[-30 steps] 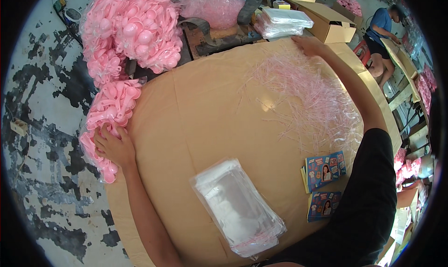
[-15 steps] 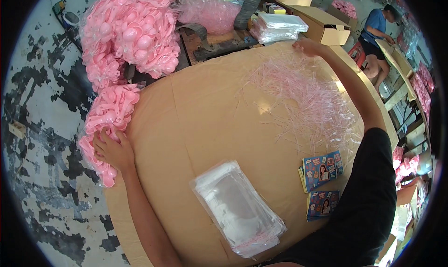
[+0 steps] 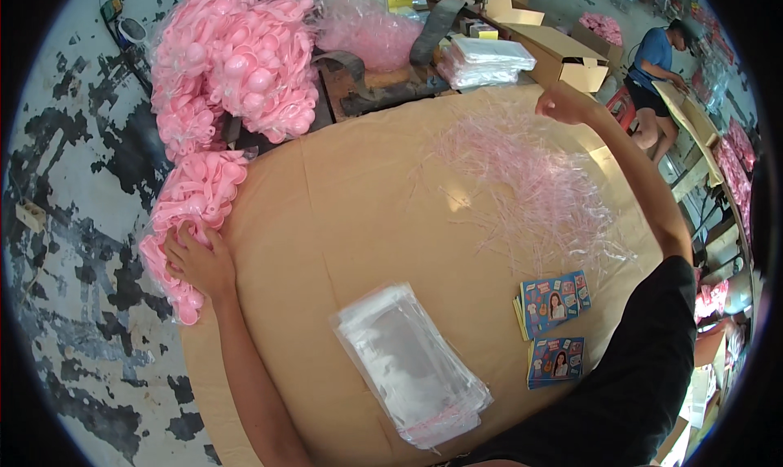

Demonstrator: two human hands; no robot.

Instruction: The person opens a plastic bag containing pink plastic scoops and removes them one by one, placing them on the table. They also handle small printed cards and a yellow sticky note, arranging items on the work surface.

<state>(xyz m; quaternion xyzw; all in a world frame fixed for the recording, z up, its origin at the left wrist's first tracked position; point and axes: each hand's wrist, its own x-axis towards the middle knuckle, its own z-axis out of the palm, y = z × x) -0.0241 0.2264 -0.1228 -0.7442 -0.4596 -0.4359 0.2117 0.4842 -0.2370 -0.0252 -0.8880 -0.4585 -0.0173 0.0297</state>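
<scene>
Spreading over the bagged pink spoons [image 3: 202, 185] along the bench's [image 3: 367, 214] left edge, the left hand [image 3: 200, 263] has open fingers; the right hand [image 3: 569, 104], fingers curled, is near the far end of loose pink strands [image 3: 542, 177], grip on anything not determinable. Long axis of the bagged spoons runs far to near, slanting leftward, narrow end toward the person. Left hand hides part of them; individual spoon outlines are hard to separate.

There is one left hand [image 3: 201, 265], one right hand [image 3: 568, 106], two card stacks [image 3: 555, 305], one near bag pile [image 3: 412, 361], one heap of strips [image 3: 542, 185] and one co-worker [image 3: 653, 55]; the pink spoons [image 3: 265, 79] are too many to count.
</scene>
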